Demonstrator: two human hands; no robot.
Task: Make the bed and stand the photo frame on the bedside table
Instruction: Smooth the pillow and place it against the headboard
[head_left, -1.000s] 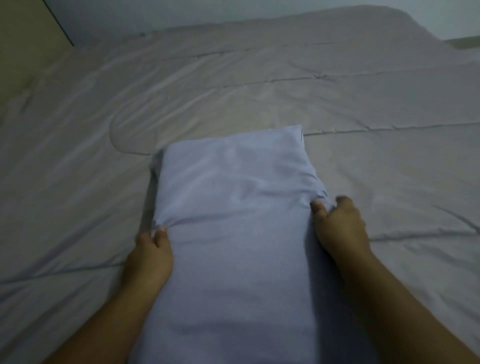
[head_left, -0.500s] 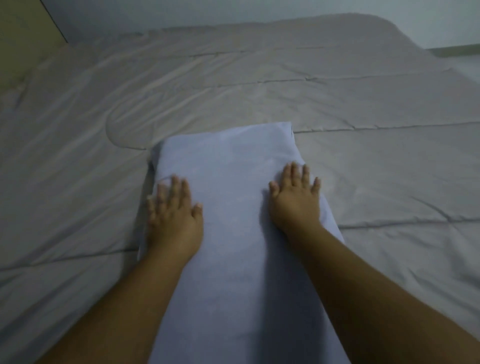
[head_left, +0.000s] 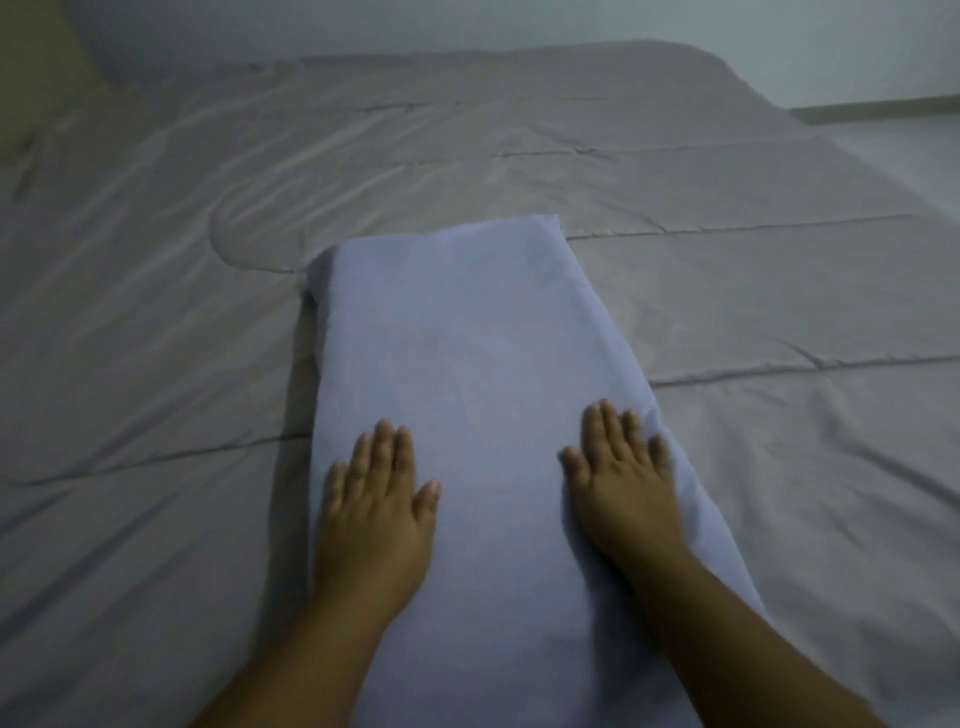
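Your forearms: both bare, entering from the bottom edge of the head view and angling in toward the middle, the left forearm (head_left: 291, 665) over the pillow's near left edge, the right forearm (head_left: 753, 649) across its near right side.
Your left hand (head_left: 371, 499): laid palm down on the left side of the pillow, fingers straight and close together, thumb out toward the centre, holding nothing.
Your right hand (head_left: 623, 488): flat and palm down on the pillow's right side, fingers spread a little, the little finger close to the pillow's right edge; slightly blurred, with nothing in its grasp.
Pillow (head_left: 457, 338): pale blue, long and narrow, lying flat on the bed with its length running away from you; its cover looks smooth between and beyond your hands, and its far end sits square near the middle of the bed.
Quilt (head_left: 753, 291): grey, spread over the mattress beneath the pillow, with stitched lines crossing it from side to side and soft creases gathered to the left.
Bed (head_left: 675, 67): fills most of the view, its far right corner rounded.
Beyond the bed: a pale wall (head_left: 519, 21) along the top, a dark skirting band (head_left: 878, 110) above pale floor (head_left: 924, 150) at right, and a yellowish surface (head_left: 26, 67) at upper left, too dim to identify.
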